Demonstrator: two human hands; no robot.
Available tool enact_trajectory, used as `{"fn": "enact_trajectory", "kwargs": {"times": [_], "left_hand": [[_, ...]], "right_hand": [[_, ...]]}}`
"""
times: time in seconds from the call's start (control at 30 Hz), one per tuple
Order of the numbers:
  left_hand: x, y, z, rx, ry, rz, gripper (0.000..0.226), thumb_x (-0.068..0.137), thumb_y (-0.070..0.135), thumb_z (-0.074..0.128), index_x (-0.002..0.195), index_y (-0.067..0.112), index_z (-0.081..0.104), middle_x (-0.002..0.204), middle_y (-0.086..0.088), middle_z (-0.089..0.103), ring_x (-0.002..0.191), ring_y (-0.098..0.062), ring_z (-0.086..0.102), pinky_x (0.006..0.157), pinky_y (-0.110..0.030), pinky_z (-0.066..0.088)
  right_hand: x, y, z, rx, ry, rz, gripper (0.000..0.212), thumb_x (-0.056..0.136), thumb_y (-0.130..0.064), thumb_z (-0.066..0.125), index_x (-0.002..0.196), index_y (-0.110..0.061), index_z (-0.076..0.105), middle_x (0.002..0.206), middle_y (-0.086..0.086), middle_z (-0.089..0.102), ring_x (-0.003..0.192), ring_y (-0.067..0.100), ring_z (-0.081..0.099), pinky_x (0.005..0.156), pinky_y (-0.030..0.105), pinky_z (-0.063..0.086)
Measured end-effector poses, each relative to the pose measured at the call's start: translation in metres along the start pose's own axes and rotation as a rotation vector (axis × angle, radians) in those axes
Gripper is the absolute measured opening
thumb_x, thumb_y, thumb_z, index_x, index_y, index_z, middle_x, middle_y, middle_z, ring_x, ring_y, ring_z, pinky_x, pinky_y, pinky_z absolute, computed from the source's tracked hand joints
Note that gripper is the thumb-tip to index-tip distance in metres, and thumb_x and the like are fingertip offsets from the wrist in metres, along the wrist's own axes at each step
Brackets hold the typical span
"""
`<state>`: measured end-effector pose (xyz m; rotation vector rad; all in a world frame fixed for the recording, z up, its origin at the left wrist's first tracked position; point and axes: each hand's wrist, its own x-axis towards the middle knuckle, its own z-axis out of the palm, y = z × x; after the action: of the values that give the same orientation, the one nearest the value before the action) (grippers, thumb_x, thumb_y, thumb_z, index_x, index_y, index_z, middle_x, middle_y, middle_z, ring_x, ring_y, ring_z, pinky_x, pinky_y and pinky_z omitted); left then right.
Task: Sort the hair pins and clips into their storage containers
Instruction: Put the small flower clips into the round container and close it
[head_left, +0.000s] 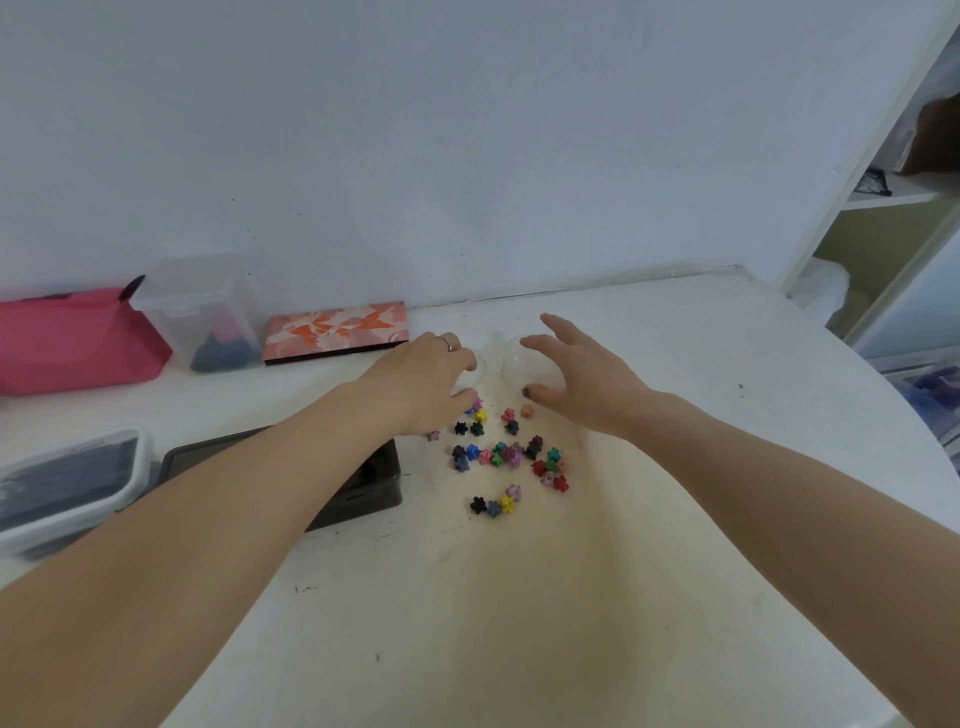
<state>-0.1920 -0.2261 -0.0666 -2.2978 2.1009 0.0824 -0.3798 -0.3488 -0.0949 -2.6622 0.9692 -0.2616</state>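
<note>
Several tiny flower-shaped hair clips (503, 457) in many colours lie scattered on the white table (519, 597). Just behind them stand two small clear round containers. My left hand (423, 382) curls its fingers and thumb round the left clear container (482, 370). Over the right clear container (522, 358) my right hand (576, 376) hovers with fingers spread, the thumb low near the table; whether it touches the container I cannot tell.
A dark tray (374, 483) lies under my left forearm. At far left a clear tub (67, 483) holds black pins. Along the wall stand a pink pouch (72, 338), a lidded clear box (208, 317) and a floral case (335, 330). Shelves (893, 197) rise on the right.
</note>
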Motion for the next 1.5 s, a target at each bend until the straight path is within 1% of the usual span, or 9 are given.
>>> {"fn": "enact_trajectory", "kwargs": {"times": [0.1,0.23,0.43,0.6,0.77,0.97,1.1,1.37,1.5], "left_hand": [[-0.008,0.009,0.0,0.026,-0.058,0.016,0.05,0.099,0.048,0.04,0.141,0.023,0.04,0.139,-0.003,0.044,0.115,-0.021,0.051,0.092,-0.039,0.048],[-0.016,0.025,0.009,0.071,-0.222,-0.061,0.055,0.099,0.054,0.031,0.148,0.029,0.028,0.145,-0.008,0.036,0.12,-0.027,0.05,0.095,-0.044,0.048],[-0.025,0.04,0.011,0.033,-0.204,-0.017,0.043,0.101,0.047,0.029,0.128,0.019,0.048,0.127,-0.007,0.043,0.108,-0.024,0.049,0.088,-0.043,0.049],[-0.033,0.05,0.019,0.135,-0.168,0.005,0.037,0.104,0.036,0.025,0.128,0.011,0.04,0.124,-0.009,0.04,0.111,-0.026,0.044,0.073,-0.036,0.038],[-0.039,0.051,0.025,0.16,-0.105,0.023,0.025,0.105,0.028,0.028,0.118,0.009,0.04,0.116,-0.009,0.041,0.086,-0.02,0.037,0.064,-0.037,0.036],[-0.042,0.051,0.024,0.177,-0.136,0.029,0.033,0.105,0.037,0.025,0.122,0.012,0.04,0.117,-0.005,0.039,0.102,-0.023,0.044,0.068,-0.036,0.038],[-0.041,0.047,0.025,0.122,-0.146,0.046,0.024,0.105,0.031,0.029,0.111,0.012,0.041,0.109,-0.005,0.037,0.083,-0.021,0.04,0.065,-0.036,0.036],[-0.033,0.039,0.014,-0.078,-0.193,0.065,0.009,0.101,0.019,0.038,0.101,0.016,0.046,0.101,-0.002,0.043,0.083,-0.024,0.054,0.078,-0.042,0.048],[-0.034,0.038,0.01,-0.07,-0.223,0.036,0.02,0.101,0.022,0.036,0.116,0.019,0.048,0.108,-0.001,0.044,0.089,-0.021,0.054,0.08,-0.039,0.049]], "right_hand": [[-0.01,-0.005,0.0,0.012,0.146,0.022,0.046,0.093,-0.041,0.055,0.135,-0.026,0.047,0.139,-0.004,0.041,0.108,0.017,0.056,0.085,0.032,0.049],[-0.03,-0.015,0.004,-0.049,0.379,-0.029,0.026,0.095,-0.03,0.052,0.117,-0.017,0.052,0.107,-0.002,0.048,0.07,0.015,0.045,0.06,0.029,0.038],[-0.044,-0.029,0.008,-0.039,0.008,-0.091,0.037,0.1,-0.035,0.04,0.135,-0.029,0.05,0.122,-0.002,0.05,0.1,0.022,0.06,0.086,0.041,0.051],[-0.047,-0.031,0.011,-0.114,-0.157,-0.133,0.037,0.099,-0.026,0.032,0.127,-0.03,0.057,0.116,-0.003,0.052,0.098,0.023,0.059,0.082,0.042,0.051],[-0.052,-0.03,0.006,-0.119,-0.174,-0.122,0.031,0.101,-0.024,0.034,0.123,-0.018,0.054,0.111,0.002,0.05,0.096,0.026,0.058,0.083,0.041,0.049],[-0.064,-0.035,0.009,-0.182,-0.198,-0.099,0.035,0.103,-0.036,0.027,0.122,-0.017,0.049,0.114,0.004,0.043,0.08,0.028,0.055,0.073,0.039,0.047],[-0.064,-0.039,0.011,-0.149,-0.174,-0.094,0.028,0.101,-0.037,0.033,0.105,-0.014,0.05,0.104,0.003,0.041,0.069,0.025,0.049,0.065,0.035,0.039],[-0.06,-0.044,0.005,-0.067,-0.228,-0.078,0.018,0.097,-0.031,0.039,0.1,-0.016,0.049,0.1,0.002,0.045,0.082,0.027,0.054,0.077,0.04,0.047],[-0.061,-0.046,0.003,-0.079,-0.265,-0.097,0.025,0.096,-0.037,0.04,0.111,-0.021,0.051,0.104,0.0,0.043,0.082,0.023,0.053,0.07,0.035,0.043]]}}
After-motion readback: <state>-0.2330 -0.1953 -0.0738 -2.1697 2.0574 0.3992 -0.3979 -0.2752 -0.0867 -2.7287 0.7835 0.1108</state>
